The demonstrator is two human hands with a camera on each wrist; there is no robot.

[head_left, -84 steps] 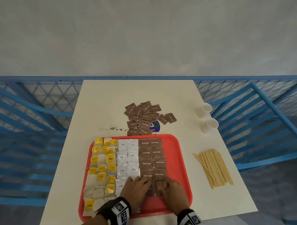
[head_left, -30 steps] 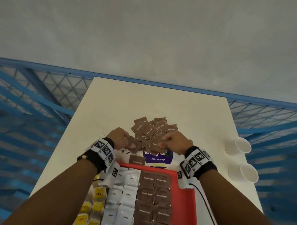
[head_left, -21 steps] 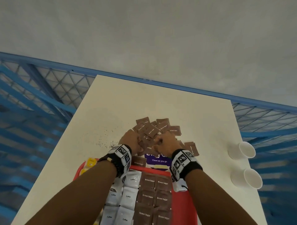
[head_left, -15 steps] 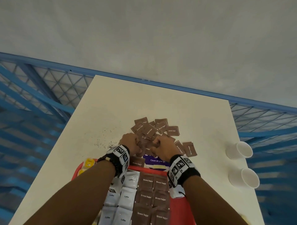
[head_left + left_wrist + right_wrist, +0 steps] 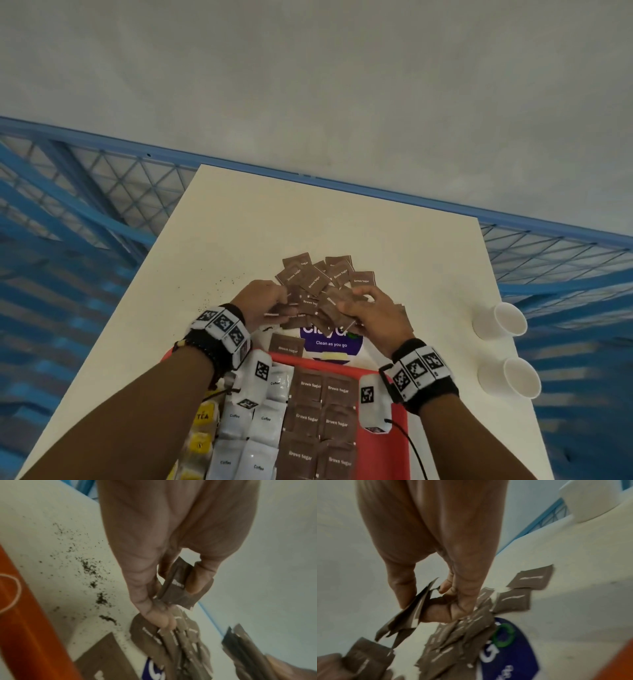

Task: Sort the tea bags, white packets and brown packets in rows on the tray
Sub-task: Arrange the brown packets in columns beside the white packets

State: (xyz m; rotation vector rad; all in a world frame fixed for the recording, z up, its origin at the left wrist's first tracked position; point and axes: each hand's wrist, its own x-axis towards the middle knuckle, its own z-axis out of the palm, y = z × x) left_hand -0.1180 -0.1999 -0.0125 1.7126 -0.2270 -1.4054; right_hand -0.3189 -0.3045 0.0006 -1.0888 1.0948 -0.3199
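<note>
A loose heap of brown sugar packets [image 5: 317, 277] lies on the white table beyond the red tray [image 5: 382, 442]. My left hand [image 5: 265, 301] pinches a few brown packets [image 5: 180, 588] between thumb and fingers just above the heap. My right hand [image 5: 371, 311] grips a small bunch of brown packets [image 5: 412, 611] at the heap's near right side. On the tray lie rows of brown packets [image 5: 322, 421], white coffee packets [image 5: 255, 431] and yellow tea bags [image 5: 202, 418]. One brown packet [image 5: 287, 344] lies alone by the tray's far rim.
A purple sticker [image 5: 330, 341] reading "Clean as you go" shows under the heap. Spilled tea grains [image 5: 96, 582] dot the table left of it. Two white paper cups [image 5: 507, 349] stand near the right edge. Blue railing surrounds the table.
Both hands left the tray's near end and reached out to the heap, then closed on brown packets. In the last half second they lifted slightly with packets in them.
</note>
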